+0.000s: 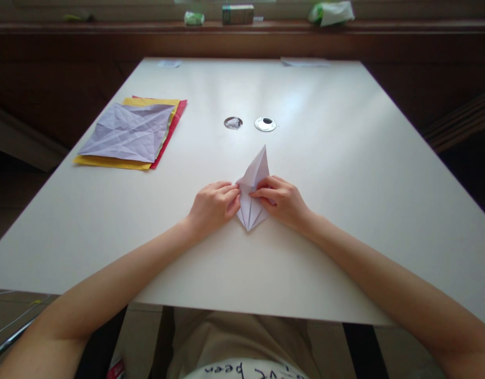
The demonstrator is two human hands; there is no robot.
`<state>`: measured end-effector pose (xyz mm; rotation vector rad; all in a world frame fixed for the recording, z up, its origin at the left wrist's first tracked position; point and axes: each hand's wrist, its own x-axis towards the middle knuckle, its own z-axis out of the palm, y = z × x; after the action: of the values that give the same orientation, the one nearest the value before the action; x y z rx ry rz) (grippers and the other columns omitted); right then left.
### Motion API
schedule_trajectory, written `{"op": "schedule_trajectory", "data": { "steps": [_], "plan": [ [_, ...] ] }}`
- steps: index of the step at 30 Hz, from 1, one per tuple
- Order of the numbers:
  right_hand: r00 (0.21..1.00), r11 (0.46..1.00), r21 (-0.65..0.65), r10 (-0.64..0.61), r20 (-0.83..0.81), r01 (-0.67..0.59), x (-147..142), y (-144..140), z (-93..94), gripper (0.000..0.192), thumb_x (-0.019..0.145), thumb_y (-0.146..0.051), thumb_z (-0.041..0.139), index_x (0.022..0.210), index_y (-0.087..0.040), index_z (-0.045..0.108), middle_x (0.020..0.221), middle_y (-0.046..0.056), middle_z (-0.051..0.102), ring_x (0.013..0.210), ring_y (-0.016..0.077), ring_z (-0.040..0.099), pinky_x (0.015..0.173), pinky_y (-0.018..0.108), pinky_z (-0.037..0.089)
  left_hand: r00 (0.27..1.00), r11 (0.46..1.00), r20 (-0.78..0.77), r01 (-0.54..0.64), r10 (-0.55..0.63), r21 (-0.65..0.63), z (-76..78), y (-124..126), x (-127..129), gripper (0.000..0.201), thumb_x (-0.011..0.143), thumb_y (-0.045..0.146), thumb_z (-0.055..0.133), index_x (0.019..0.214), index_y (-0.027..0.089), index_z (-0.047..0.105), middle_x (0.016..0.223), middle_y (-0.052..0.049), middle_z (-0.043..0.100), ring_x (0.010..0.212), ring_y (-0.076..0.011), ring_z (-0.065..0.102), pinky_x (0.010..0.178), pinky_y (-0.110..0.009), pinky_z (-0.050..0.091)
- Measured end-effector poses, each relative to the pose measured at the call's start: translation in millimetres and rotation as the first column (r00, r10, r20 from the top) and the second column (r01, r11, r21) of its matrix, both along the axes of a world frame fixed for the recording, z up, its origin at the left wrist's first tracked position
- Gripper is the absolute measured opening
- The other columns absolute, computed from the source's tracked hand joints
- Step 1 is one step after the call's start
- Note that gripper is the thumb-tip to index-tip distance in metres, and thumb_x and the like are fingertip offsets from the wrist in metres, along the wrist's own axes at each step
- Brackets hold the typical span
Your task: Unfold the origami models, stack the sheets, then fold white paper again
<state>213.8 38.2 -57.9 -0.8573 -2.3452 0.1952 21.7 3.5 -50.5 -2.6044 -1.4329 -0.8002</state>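
A folded sheet of white paper (248,213) lies on the white table in front of me, its lower point toward me. Its upper flap rises to a tip, leaning slightly right. My left hand (215,204) pinches the left edge of the paper, fingers curled. From the other side my right hand (280,199) grips the paper near its middle, thumb and index finger pressed on the fold. Both hands hide parts of the side edges.
A stack of creased paper sheets, with a pale lilac sheet (127,131) over yellow and red ones, lies at the table's left. Two round cable holes (265,124) sit beyond my hands. Small packets and a box (238,15) stand on the ledge behind the table (345,252).
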Motion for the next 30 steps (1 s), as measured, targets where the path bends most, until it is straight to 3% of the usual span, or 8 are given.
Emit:
{"op": "schedule_trajectory", "data": {
  "steps": [13,19,25,30],
  "plan": [
    [0.996,0.993,0.092,0.068,0.064,-0.073,0.0,-3.2,3.4,0.022,0.08,-0.013,0.047,0.079,-0.02,0.068,0.073,0.004,0.061,0.068,0.0131,0.053,0.062,0.024,0.043,0.995,0.994,-0.038,0.098,-0.096,0.058,7.9,0.6,-3.1,0.025,0.081,0.021,0.045,0.064,0.016,0.064,0.07,-0.004,0.069,0.073,-0.016,0.064,0.07,-0.027,0.051],
    [0.991,0.992,0.107,-0.078,0.107,0.067,-0.3,-3.5,0.6,0.023,0.079,-0.013,0.048,0.086,-0.021,0.068,0.074,0.004,0.059,0.066,0.014,0.051,0.057,0.025,0.04,0.994,0.994,-0.056,0.098,-0.095,0.051,7.9,0.5,-2.5,0.027,0.082,0.02,0.044,0.062,0.016,0.063,0.068,-0.004,0.068,0.07,-0.0155,0.064,0.069,-0.027,0.051],
    [0.988,0.997,0.072,0.015,0.156,-0.027,-1.3,-4.6,2.6,0.026,0.081,-0.015,0.046,0.093,-0.022,0.067,0.076,0.005,0.058,0.068,0.0135,0.051,0.058,0.024,0.04,0.993,0.993,-0.056,0.106,-0.103,0.054,7.3,0.8,-2.9,0.026,0.081,0.02,0.044,0.065,0.015,0.063,0.068,-0.004,0.067,0.071,-0.0158,0.064,0.069,-0.027,0.05],
    [0.985,0.995,0.044,-0.094,0.142,0.088,-2.6,-5.0,2.5,0.026,0.077,-0.012,0.047,0.089,-0.021,0.069,0.076,0.005,0.059,0.068,0.0147,0.053,0.058,0.025,0.041,0.996,0.995,-0.037,0.087,-0.086,0.041,5.4,0.7,-3.0,0.026,0.082,0.021,0.045,0.063,0.016,0.062,0.067,-0.004,0.066,0.071,-0.0159,0.063,0.068,-0.026,0.049]
  ]
}}
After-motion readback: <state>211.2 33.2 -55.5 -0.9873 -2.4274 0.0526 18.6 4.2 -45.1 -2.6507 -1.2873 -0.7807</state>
